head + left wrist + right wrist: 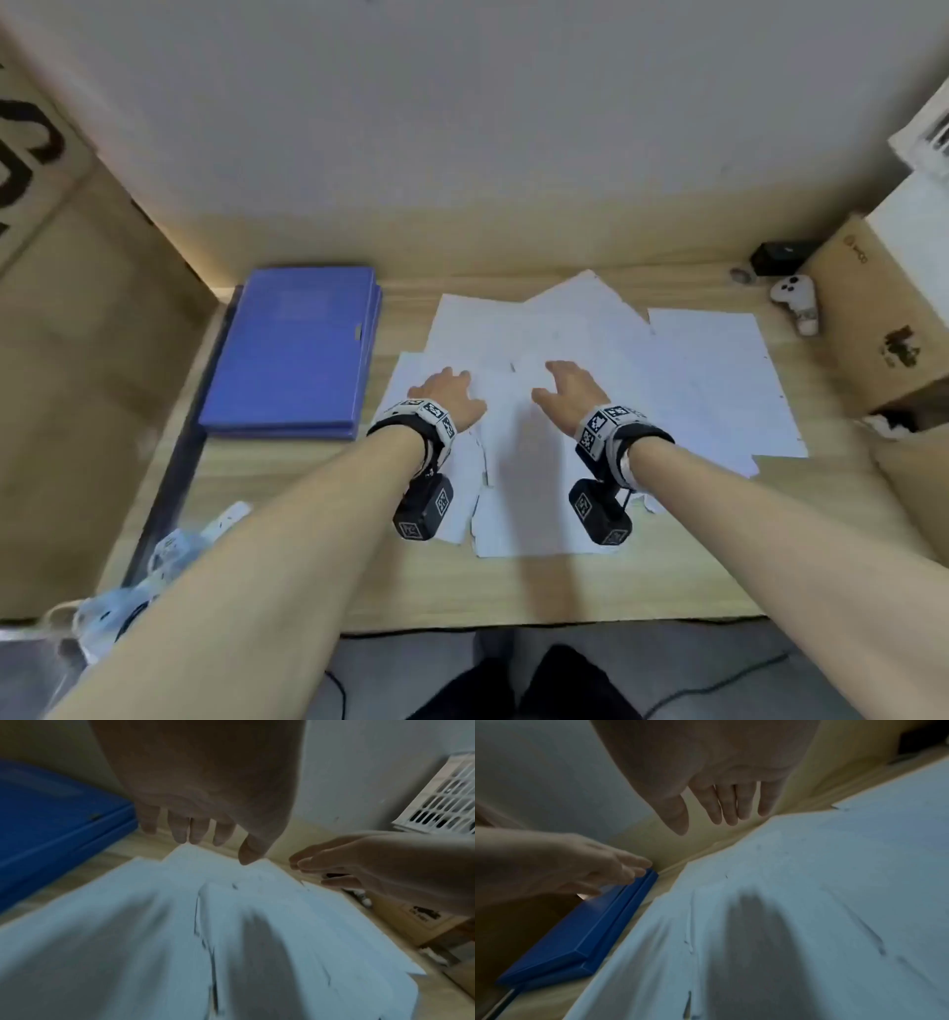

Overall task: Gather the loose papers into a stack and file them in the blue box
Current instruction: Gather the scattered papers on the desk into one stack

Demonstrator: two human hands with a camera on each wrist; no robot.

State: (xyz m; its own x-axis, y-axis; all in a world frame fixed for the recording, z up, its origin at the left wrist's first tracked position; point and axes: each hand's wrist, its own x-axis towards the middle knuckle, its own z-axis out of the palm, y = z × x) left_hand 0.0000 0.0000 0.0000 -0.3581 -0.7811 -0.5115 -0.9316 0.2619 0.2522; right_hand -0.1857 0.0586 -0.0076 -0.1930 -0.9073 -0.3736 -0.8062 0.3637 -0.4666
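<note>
Several loose white papers (590,360) lie spread and overlapping across the middle and right of the wooden desk (513,586). A flat blue box (292,354) lies closed on the desk to their left. My left hand (447,393) hovers over the left sheets with fingers straight and holds nothing. My right hand (570,385) hovers over the middle sheets, fingers spread and empty. In the left wrist view the left hand (195,829) hangs above the papers (180,923). In the right wrist view the right hand (721,809) is above the papers (808,882), with the blue box (582,939) at left.
A large cardboard box (92,370) stands against the desk's left side. A smaller cardboard box (873,318), a white controller (796,303) and a black device (780,257) sit at the back right. A plastic bag (133,591) lies at the front left.
</note>
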